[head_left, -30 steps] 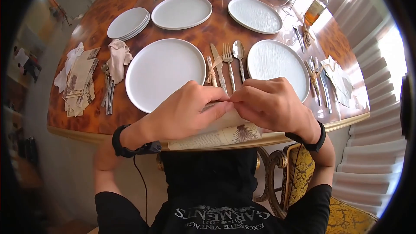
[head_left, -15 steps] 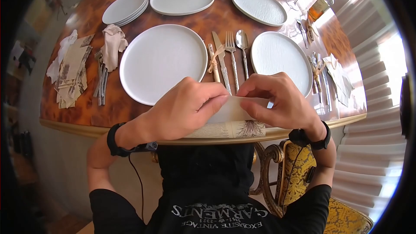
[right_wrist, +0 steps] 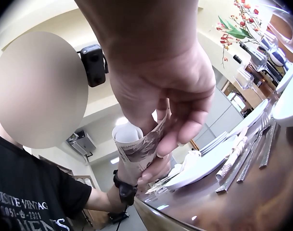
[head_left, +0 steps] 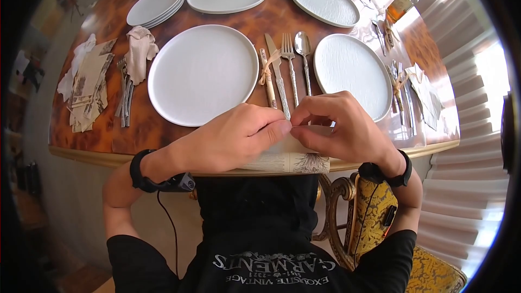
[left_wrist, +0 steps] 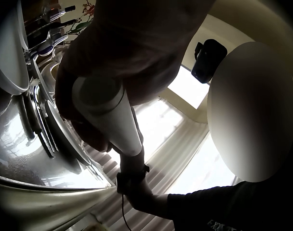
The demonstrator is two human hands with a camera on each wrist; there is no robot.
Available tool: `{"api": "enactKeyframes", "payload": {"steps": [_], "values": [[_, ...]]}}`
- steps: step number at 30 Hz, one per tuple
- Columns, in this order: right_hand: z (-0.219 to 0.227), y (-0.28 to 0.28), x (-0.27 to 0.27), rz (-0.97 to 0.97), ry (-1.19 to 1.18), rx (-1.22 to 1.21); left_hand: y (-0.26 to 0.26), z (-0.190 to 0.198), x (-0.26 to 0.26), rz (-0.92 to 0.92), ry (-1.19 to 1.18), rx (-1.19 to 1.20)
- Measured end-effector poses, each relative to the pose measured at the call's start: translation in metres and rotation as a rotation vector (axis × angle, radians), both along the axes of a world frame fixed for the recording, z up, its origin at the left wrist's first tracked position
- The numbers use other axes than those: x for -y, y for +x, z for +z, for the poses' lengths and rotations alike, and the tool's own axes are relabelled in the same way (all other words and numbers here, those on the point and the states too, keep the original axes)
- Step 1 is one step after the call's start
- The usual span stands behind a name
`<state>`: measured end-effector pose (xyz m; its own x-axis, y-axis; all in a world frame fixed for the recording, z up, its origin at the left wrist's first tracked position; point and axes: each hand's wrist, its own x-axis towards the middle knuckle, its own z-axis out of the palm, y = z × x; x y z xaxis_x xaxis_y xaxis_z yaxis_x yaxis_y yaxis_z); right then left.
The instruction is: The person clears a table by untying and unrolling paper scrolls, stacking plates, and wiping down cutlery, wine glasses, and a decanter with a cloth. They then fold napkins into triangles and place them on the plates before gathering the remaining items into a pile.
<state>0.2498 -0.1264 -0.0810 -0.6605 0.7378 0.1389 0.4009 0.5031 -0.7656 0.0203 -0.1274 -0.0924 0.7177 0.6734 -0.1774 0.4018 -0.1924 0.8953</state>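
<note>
Both hands meet over the table's near edge around a rolled sheet of printed paper [head_left: 304, 163], patterned with script and a dark plant drawing. The left hand [head_left: 230, 137] grips the roll, its thumb and fingers along the upper edge. Beside it the right hand [head_left: 341, 127] pinches the paper's edge between thumb and fingers. In the left wrist view the roll [left_wrist: 110, 113] shows as a pale open-ended tube under the left hand [left_wrist: 132, 57]. The right wrist view has the tube [right_wrist: 139, 149] below the right hand [right_wrist: 170, 91], with the sheet's edge between the fingers.
Beyond the hands lie a large white plate [head_left: 203, 76], a tied roll [head_left: 267, 76], a knife [head_left: 278, 76], a fork [head_left: 291, 68], a spoon [head_left: 305, 57] and another plate [head_left: 353, 76]. Paper pieces [head_left: 89, 87] and a cloth [head_left: 141, 54] are on the left.
The head view has shifted, so the table items sit higher in the picture. The right fingers spread along the paper's edge, then came back close to the left fingertips.
</note>
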Motion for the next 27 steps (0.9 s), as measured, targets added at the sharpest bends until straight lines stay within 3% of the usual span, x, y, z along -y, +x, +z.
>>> {"api": "enactKeyframes", "payload": {"steps": [7, 14, 16, 20, 25, 27], "values": [[0.012, -0.005, 0.001, -0.076, -0.230, 0.076, 0.001, -0.005, 0.000, 0.050, -0.079, 0.066], [0.000, -0.008, 0.001, -0.100, -0.217, 0.027, -0.001, -0.010, -0.002, 0.054, -0.139, 0.051], [0.002, -0.009, 0.001, -0.121, -0.308, 0.046, 0.000, -0.009, -0.001, 0.062, -0.192, 0.069], [-0.001, -0.010, 0.002, -0.137, -0.277, -0.002, -0.001, -0.009, -0.003, 0.057, -0.172, 0.086], [-0.003, -0.008, 0.002, -0.120, -0.442, -0.182, -0.004, -0.007, 0.001, 0.055, -0.096, 0.084], [0.002, -0.001, -0.003, -0.116, -0.491, -0.062, -0.004, -0.009, 0.005, 0.051, -0.064, 0.099]]}}
